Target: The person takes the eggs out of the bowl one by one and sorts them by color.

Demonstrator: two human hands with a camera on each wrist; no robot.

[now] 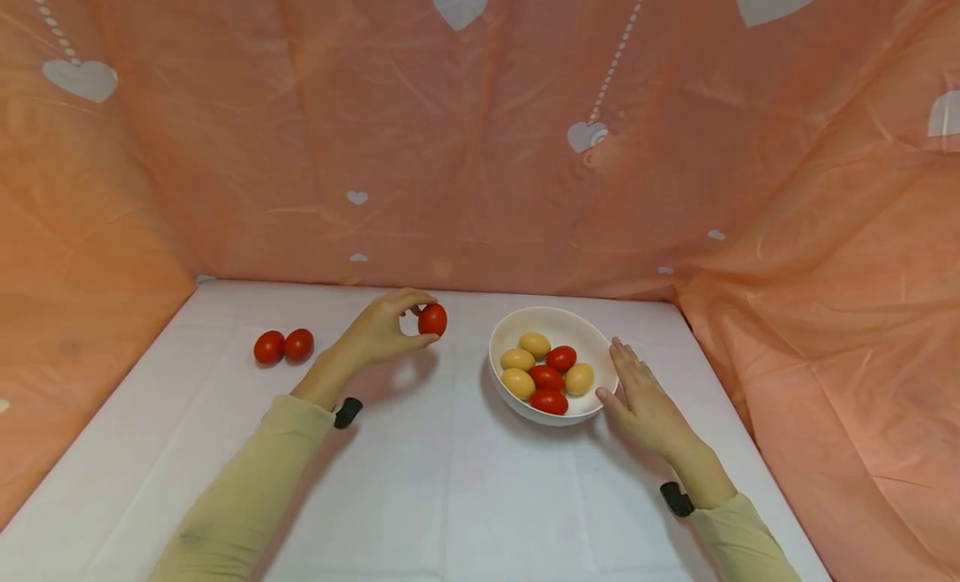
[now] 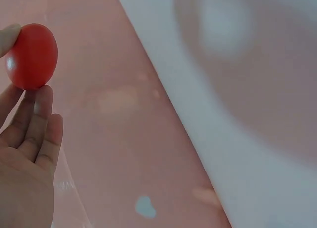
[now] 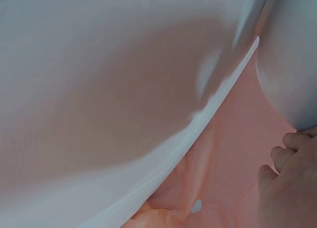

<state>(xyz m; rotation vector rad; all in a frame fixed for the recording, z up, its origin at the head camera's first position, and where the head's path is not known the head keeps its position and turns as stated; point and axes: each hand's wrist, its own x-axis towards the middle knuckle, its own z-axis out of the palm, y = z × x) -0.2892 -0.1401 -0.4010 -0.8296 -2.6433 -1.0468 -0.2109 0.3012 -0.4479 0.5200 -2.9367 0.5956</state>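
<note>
My left hand (image 1: 382,328) pinches a red egg (image 1: 432,320) between thumb and fingertips, held above the table left of the bowl. In the left wrist view the smooth red egg (image 2: 32,56) is gripped at its two ends. A white bowl (image 1: 592,328) stands right of the middle; several yellow eggs (image 1: 517,383) and three red eggs (image 1: 547,378) lie in it. With straight fingers, my right hand (image 1: 648,407) rests against the bowl's right side. The right wrist view shows the hand (image 3: 292,173) at the bowl's outer wall (image 3: 292,64).
Two more red eggs (image 1: 284,347) lie side by side on the white table (image 1: 375,499), left of my left hand. An orange-pink cloth (image 1: 480,165) with pale hearts hangs behind the table and along both sides.
</note>
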